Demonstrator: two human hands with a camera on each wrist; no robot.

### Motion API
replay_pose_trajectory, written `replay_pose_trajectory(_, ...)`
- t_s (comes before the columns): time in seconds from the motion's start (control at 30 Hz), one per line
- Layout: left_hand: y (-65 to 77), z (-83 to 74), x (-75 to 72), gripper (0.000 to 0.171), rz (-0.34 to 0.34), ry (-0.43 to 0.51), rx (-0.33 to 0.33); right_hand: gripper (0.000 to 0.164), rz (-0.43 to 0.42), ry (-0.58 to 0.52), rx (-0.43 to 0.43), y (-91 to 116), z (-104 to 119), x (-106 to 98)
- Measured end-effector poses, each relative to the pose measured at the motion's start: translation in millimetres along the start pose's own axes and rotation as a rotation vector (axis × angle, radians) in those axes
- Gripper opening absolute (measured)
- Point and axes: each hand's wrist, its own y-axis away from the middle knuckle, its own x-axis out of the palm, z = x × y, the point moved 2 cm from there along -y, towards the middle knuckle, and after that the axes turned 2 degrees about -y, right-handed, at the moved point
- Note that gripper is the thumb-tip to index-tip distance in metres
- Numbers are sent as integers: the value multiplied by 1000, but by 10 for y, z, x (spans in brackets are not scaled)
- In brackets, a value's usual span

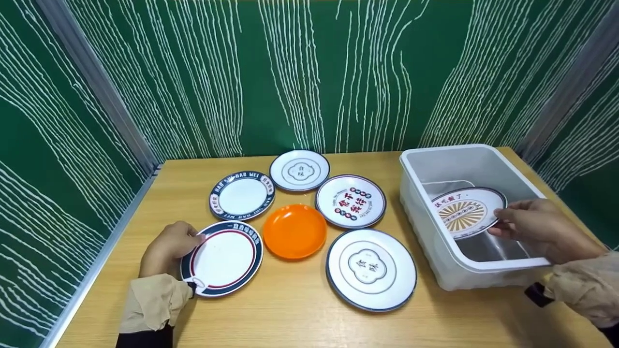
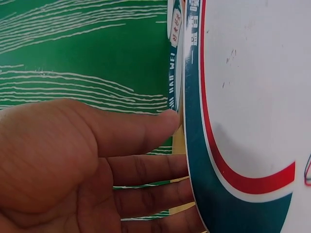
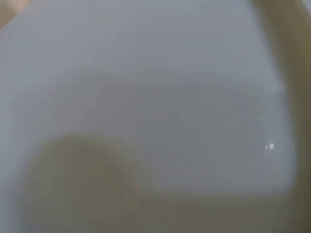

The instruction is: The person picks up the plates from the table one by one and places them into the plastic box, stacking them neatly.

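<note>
In the head view my right hand (image 1: 537, 227) pinches the edge of a white plate with a yellow sunburst and red lettering (image 1: 476, 200). That plate is tilted, inside the white plastic bin (image 1: 416, 176). The right wrist view is mostly a blurred pale surface. My left hand (image 1: 171, 244) is at the left rim of a white plate with a dark blue border and a red ring (image 1: 225, 258). In the left wrist view the thumb (image 2: 146, 128) extends straight toward that rim, and the other fingers (image 2: 150, 199) reach its edge, their tips hidden behind it.
Around an orange plate (image 1: 295, 232) lie a blue-bordered plate (image 1: 242, 195), a small white plate with a dark motif (image 1: 285, 169), a red-lettered plate (image 1: 350, 200) and a larger white plate (image 1: 370, 295). A green, white-streaked wall (image 1: 275, 72) stands behind the wooden table (image 1: 280, 309).
</note>
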Motion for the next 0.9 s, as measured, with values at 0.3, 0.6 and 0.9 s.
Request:
replay_pose_trajectory(0.3, -38, 1, 23, 51, 12, 30, -4, 21, 78, -79, 66, -51, 4, -22)
replay_pose_trajectory(0.6, -26, 14, 4, 52, 7, 19, 16, 29, 121, -190, 130, -69, 40, -14)
replay_pose_trajectory(0.9, -13, 33, -20, 40, -13, -56, 74, 38, 125, -103, 117, -93, 27, 18)
